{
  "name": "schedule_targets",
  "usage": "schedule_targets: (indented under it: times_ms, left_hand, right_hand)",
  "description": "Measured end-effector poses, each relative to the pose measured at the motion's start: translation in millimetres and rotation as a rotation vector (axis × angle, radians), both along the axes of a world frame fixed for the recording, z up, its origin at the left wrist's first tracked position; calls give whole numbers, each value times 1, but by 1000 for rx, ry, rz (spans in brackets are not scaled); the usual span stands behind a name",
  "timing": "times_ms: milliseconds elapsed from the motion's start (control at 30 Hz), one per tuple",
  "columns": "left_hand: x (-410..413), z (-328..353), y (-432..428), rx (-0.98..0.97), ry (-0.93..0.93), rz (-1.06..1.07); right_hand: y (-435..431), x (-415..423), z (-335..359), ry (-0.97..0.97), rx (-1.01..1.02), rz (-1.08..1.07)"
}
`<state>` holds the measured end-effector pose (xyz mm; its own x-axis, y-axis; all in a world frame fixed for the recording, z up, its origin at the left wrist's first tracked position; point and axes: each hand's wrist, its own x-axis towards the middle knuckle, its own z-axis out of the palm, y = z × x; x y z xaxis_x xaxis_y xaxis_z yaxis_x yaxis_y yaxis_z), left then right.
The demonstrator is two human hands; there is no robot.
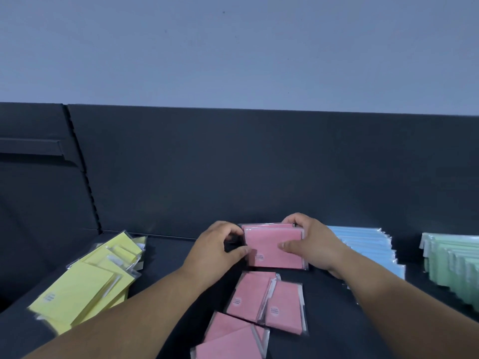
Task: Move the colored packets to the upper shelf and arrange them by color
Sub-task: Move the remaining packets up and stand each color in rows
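Left hand [220, 246] and right hand [308, 240] grasp a pink packet stack [274, 246], its long axis left-right

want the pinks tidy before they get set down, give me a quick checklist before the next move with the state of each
1. Both hands on the pink stack: ok, left hand and right hand grip its two sides.
2. Stack squared up: cannot tell, edges partly covered by fingers.
3. Loose pink packets gathered: not ok, several lie scattered and overlapping in front.
4. Colors kept apart: ok, yellow packets, blue packets and green packets sit in separate groups.
5. Yellow group neat: not ok, it is a loose pile.
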<state>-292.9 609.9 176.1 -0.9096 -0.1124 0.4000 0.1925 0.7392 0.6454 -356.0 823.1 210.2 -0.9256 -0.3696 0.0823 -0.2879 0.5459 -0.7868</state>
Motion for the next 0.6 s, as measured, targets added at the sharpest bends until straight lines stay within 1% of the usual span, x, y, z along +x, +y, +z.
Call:
schedule_targets:
  times_ms: [67, 133, 233, 300, 433, 600]
  left_hand:
    - [0, 2, 0, 30, -21, 35]
    - [-3, 2, -1, 75, -85, 32]
    - [-7, -3, -2, 92, -157, 29]
    - [-7, -8, -1, 123, -178, 28]
    - [-7, -12, 1, 221, -180, 37]
    - [-9, -9, -2, 272, -127, 87]
  right_hand:
    - [-6, 0, -3, 62, -52, -15]
    - [-14, 1, -9, 89, -63, 11]
    - [-21, 1, -21, 61, 15, 71]
    - [-22, 0, -26, 32, 40, 59]
    - [-20, 0, -32, 41, 4, -7]
    - [-23, -4, -35, 44, -97, -35]
